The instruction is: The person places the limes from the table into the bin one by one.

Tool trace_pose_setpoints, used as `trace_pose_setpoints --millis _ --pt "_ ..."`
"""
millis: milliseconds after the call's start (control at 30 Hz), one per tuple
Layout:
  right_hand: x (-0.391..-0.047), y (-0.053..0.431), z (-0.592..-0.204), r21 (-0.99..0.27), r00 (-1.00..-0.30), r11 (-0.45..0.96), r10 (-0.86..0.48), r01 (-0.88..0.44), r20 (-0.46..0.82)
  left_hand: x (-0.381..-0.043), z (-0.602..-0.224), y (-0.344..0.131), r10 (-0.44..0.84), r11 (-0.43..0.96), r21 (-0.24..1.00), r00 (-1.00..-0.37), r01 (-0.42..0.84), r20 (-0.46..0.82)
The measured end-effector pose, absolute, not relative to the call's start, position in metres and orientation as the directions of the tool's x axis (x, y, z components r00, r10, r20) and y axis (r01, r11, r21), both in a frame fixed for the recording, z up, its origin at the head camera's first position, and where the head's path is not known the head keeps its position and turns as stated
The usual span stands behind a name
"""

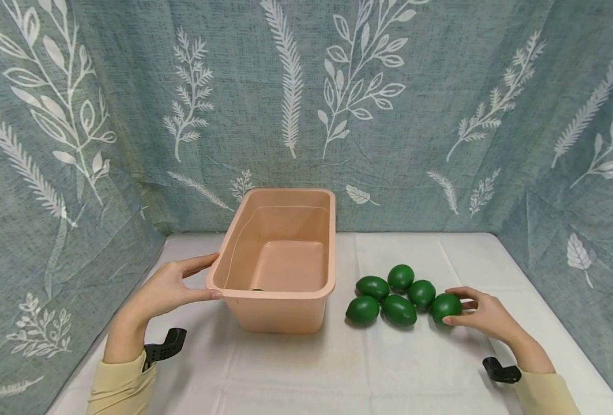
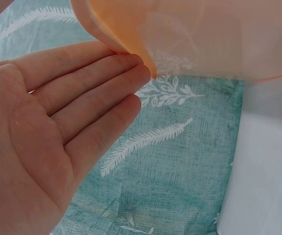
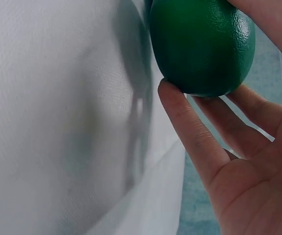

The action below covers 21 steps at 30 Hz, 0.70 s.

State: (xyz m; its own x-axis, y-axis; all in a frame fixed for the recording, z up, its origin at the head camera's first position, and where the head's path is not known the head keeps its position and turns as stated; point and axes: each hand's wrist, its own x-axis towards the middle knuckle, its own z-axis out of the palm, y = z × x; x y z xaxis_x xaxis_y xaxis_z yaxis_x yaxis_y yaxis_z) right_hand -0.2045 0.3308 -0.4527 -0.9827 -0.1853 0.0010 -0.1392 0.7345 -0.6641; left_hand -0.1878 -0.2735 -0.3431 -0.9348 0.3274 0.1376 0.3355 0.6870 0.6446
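A pink plastic bin [image 1: 275,311] stands on the white table, left of the middle. My left hand [image 1: 168,288] is at its left side, fingers straight against the rim and thumb by the near left corner. In the left wrist view, the fingertips [image 2: 140,73] meet the bin's rim. At the right, my right hand [image 1: 485,314] holds a glossy dark green lime [image 1: 445,309] between thumb and fingers. The right wrist view shows this lime [image 3: 202,46] up close, fingertips at its end. A sliver of something green [image 1: 257,290] shows inside the bin behind the near wall.
Several more green limes [image 1: 399,310] lie in a cluster between the bin and my right hand. A blue-green curtain [image 1: 306,115] with white leaf prints surrounds the white-covered table [image 1: 389,369] at the back and sides.
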Motion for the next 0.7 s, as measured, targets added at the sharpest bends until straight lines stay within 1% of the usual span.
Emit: trace_pose_setpoints --millis 300,700 --pt "-0.202 0.335 -0.445 -0.661 -0.984 0.740 -0.175 -0.123 -0.012 -0.188 -0.341 -0.273 0.334 0.681 0.649 -0.933 0.339 0.137" --pt "-0.204 0.342 -0.428 -0.664 -0.984 0.736 -0.177 -0.134 0.002 -0.189 -0.338 -0.274 0.333 0.691 0.642 -0.935 0.333 0.126"
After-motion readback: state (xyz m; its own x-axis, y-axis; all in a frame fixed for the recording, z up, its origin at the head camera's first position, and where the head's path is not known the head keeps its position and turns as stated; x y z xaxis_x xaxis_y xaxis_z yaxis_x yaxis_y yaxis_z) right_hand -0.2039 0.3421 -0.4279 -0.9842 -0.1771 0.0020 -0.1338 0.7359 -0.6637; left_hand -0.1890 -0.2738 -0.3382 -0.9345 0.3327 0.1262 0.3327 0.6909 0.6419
